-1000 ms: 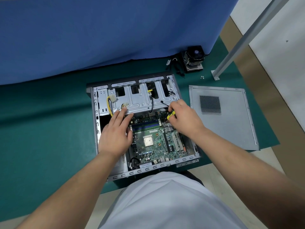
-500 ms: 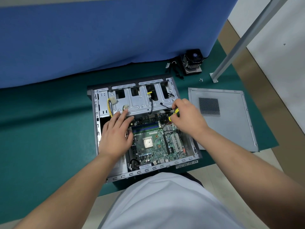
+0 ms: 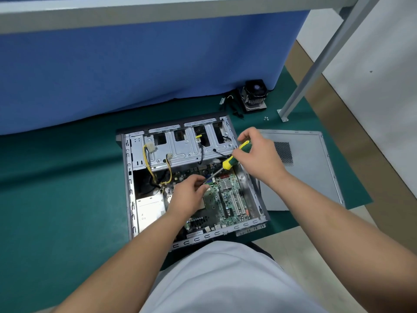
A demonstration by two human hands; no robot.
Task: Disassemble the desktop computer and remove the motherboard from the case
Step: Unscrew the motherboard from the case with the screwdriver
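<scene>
The open grey computer case (image 3: 128, 177) lies on its side on the green mat. Inside it sits the green motherboard (image 3: 232, 199), with a silver drive cage (image 3: 180, 150) above it. My right hand (image 3: 259, 154) grips the yellow and green handle of a screwdriver (image 3: 234, 157), lifted above the board's upper right part. The metal shaft slants down to the left. My left hand (image 3: 187, 195) hovers over the board's middle, its fingertips pinching the screwdriver's tip near the blue memory slots.
The removed side panel (image 3: 300, 172) lies flat right of the case. A CPU cooler with fan (image 3: 253, 96) and a black cable sit at the back by the blue partition. Small screws (image 3: 266, 118) lie near a metal post foot (image 3: 283, 115). Yellow power cables (image 3: 150, 168) hang inside the case.
My right hand has lifted the screwdriver up and away from the board, so the whole handle shows. My left hand has left the case's left side and moved to the shaft's tip.
</scene>
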